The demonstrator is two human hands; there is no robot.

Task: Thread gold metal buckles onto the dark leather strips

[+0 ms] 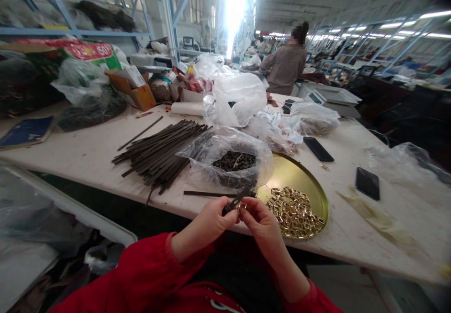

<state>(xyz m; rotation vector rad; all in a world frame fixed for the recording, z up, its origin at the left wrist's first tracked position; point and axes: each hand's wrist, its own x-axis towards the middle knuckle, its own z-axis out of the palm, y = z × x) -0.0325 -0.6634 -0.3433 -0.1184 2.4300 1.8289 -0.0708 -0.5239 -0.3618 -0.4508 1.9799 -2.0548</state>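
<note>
My left hand (pixel 214 221) is closed on a dark strap (pixel 237 201) that slants up between thumb and fingers. Close beside it, my right hand (pixel 259 216) pinches a small gold buckle (pixel 242 206) at the strap. Whether the strap passes through the buckle I cannot make out. To the right of my hands, a round gold tray (pixel 315 183) carries a heap of gold buckles (pixel 294 212). Just beyond my hands stands an open clear plastic bag (pixel 197 155) with small dark pieces (pixel 234 162) inside. A single dark strip (pixel 207 194) lies flat on the table behind my left hand.
A fanned pile of dark strips (pixel 165 151) lies left of the bag. Two black phones (pixel 318 149) rest at the right. White plastic bags (pixel 239 97), an orange box (pixel 132 89) and a blue book (pixel 26 132) sit farther back. A person (pixel 287 66) stands beyond the table.
</note>
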